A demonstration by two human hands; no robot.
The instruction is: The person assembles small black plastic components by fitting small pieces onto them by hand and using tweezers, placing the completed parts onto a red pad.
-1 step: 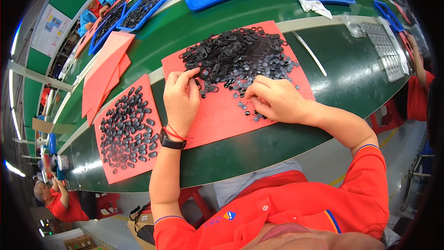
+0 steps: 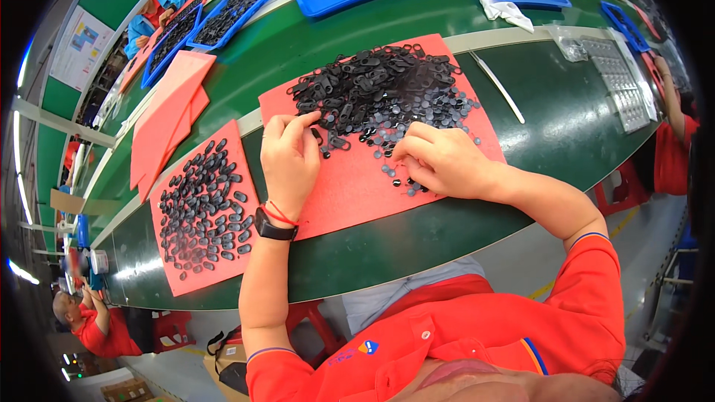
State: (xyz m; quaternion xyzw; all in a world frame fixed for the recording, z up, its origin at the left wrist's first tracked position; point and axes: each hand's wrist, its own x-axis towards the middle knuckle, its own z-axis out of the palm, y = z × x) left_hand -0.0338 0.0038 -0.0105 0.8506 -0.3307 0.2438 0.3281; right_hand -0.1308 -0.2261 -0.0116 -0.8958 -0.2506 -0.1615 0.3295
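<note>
A big heap of black oblong plastic parts with a hole at one end point(image 2: 365, 78) lies on the large red foam mat point(image 2: 335, 193). Small round dark discs point(image 2: 439, 108), some shiny, spread along its near right side. My left hand point(image 2: 290, 164) is at the heap's left edge, its fingers closed together beside a few loose black parts. Among the discs, my right hand point(image 2: 450, 164) is closed in a pinch. Whatever either hand holds is hidden by the fingers. On a smaller red mat point(image 2: 194, 280) to the left lie many oval black pieces point(image 2: 212, 205).
Spare red foam sheets point(image 2: 171, 119) lie at the left. White tweezers or a similar slim tool point(image 2: 497, 86) rest right of the big mat. Behind are blue trays point(image 2: 320, 4), one holding bagged parts, a white cloth point(image 2: 506, 13) and a clear blister tray point(image 2: 617, 78). Other people sit nearby.
</note>
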